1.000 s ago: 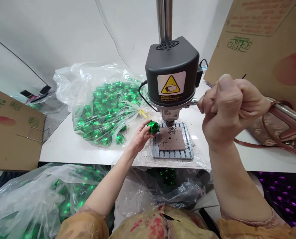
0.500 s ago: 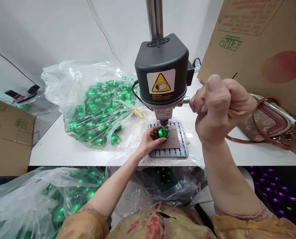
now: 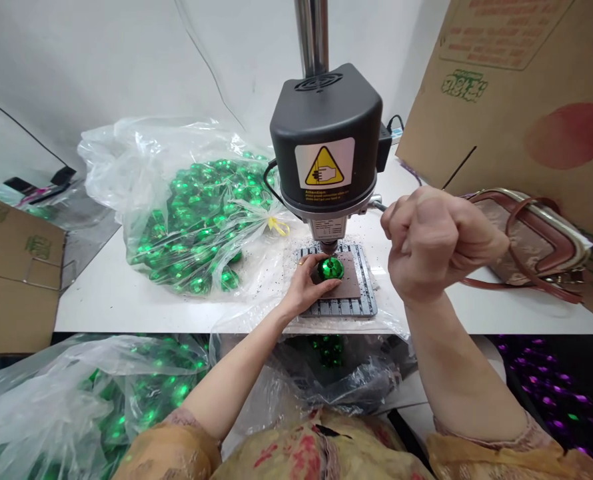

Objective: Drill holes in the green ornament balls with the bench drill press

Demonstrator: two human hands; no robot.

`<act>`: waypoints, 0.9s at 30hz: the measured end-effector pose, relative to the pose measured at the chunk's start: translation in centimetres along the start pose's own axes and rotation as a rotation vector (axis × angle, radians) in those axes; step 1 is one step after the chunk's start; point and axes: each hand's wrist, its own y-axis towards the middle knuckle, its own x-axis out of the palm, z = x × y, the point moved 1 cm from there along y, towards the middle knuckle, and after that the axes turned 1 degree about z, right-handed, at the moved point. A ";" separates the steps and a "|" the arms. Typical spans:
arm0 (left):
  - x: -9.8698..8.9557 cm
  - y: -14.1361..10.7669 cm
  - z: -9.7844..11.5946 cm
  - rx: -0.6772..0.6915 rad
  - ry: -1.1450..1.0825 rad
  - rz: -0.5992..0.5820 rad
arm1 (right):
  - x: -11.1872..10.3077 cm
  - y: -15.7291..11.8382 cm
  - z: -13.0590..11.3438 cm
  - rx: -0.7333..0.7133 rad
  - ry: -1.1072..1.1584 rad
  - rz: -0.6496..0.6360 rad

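A shiny green faceted ball (image 3: 332, 268) rests on a brown board (image 3: 350, 283) under the chuck of a bench drill press (image 3: 326, 140). Thumb and fingers of my left hand (image 3: 304, 287) curl around the ball's left side and hold it. My right hand (image 3: 429, 243) is closed in a fist on the drill press lever (image 3: 379, 205), most of which the fist hides. Beneath the board lies the slotted metal base (image 3: 344, 307), sprinkled with dark shavings. The drill's tip is hard to make out above the ball.
A clear plastic bag (image 3: 206, 220) of green balls lies left of the drill press. Another bag (image 3: 76, 407) sits below the table's front edge. On the right are a brown handbag (image 3: 526, 240) and a large cardboard box (image 3: 516, 87). Purple shiny balls (image 3: 551, 380) show lower right.
My right fist has moved down with the lever, exposing more of it. My left hand and the green ball have shifted slightly right, and the ball's top looks turned.
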 end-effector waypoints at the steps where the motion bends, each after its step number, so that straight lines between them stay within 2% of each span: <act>1: 0.0 0.0 -0.1 -0.002 0.000 -0.004 | -0.1 -0.1 0.2 -0.018 0.005 0.004; 7: 0.1 -0.1 -0.4 0.001 0.011 -0.023 | -0.7 -0.9 1.0 -0.153 0.065 -0.008; 17: 0.1 -0.1 0.1 0.012 0.009 -0.012 | -1.1 -1.7 1.1 -0.176 0.009 -0.028; 22: 0.1 -0.1 0.1 0.005 0.013 0.005 | -1.6 -2.7 1.9 -0.256 0.071 -0.017; 24: 0.1 -0.1 0.0 0.003 0.009 0.005 | -1.5 -2.7 1.6 -0.243 0.076 -0.023; 27: 0.4 0.0 -0.1 -0.015 -0.023 0.009 | -0.5 -1.4 0.4 -0.107 0.010 0.019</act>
